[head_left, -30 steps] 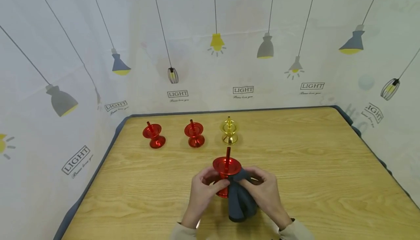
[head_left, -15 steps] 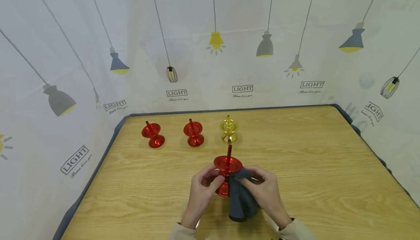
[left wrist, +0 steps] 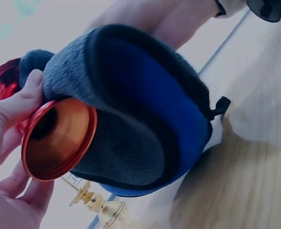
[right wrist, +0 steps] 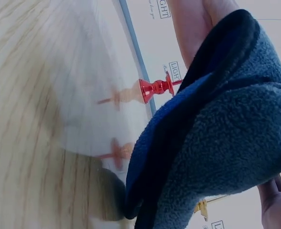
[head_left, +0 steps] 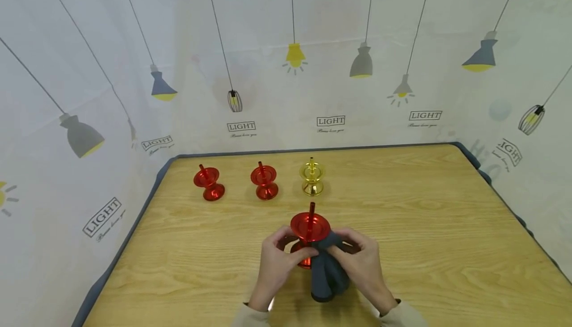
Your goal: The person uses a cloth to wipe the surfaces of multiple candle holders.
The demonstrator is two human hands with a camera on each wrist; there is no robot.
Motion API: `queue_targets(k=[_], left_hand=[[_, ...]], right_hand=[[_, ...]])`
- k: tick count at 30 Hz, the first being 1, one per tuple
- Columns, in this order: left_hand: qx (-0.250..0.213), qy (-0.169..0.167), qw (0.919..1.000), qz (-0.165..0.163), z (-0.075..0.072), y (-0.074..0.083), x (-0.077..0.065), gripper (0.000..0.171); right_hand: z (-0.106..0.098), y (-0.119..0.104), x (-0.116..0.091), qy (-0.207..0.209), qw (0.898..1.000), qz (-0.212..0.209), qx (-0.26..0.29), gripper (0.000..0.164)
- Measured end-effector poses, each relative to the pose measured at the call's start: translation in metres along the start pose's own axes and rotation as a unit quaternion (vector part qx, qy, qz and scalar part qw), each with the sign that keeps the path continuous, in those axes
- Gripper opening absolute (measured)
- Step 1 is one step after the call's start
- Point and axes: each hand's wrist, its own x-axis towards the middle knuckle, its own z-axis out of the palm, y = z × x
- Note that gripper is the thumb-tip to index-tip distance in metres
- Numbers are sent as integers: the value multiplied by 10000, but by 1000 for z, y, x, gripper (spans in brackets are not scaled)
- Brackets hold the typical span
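In the head view my left hand grips a red metallic candle holder below its dish, thumb across the front, spike pointing up. The left wrist view shows the hollow underside of its flared base. My right hand pinches a dark grey cloth against the right side of the holder's stem. The cloth hangs down in folds; its blue reverse and black edging show in the left wrist view. It hides part of the stem and the right fingertips.
Two red candle holders and a gold candle holder stand in a row toward the back of the wooden table. Behind the table's far edge rises a white backdrop printed with lamps.
Over the last half second my left thumb has slid rightward across the stem toward the cloth, and the held candle holder has dipped slightly. The cloth stays pressed at its side.
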Motion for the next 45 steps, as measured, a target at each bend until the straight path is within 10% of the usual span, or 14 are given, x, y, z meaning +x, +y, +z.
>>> queue_targets(k=[10,18,30,45], left_hand=[[80,-238,9986,-456,-8,4,-1,37],[348,-729,9965,-227,-7,3,-2,26],[1104,117,9938,47,3,4,0,30],[792,-239,9955,-452,-11,2,-1,42]], right_hand=[[-3,2,2,-143,9998,38,-98,22],[-5,0,3,-183,9995,206,-151,20],[-4,1,4,82,9995,148,-277,20],[-5,4,3,-310,9990,175,-255,23]])
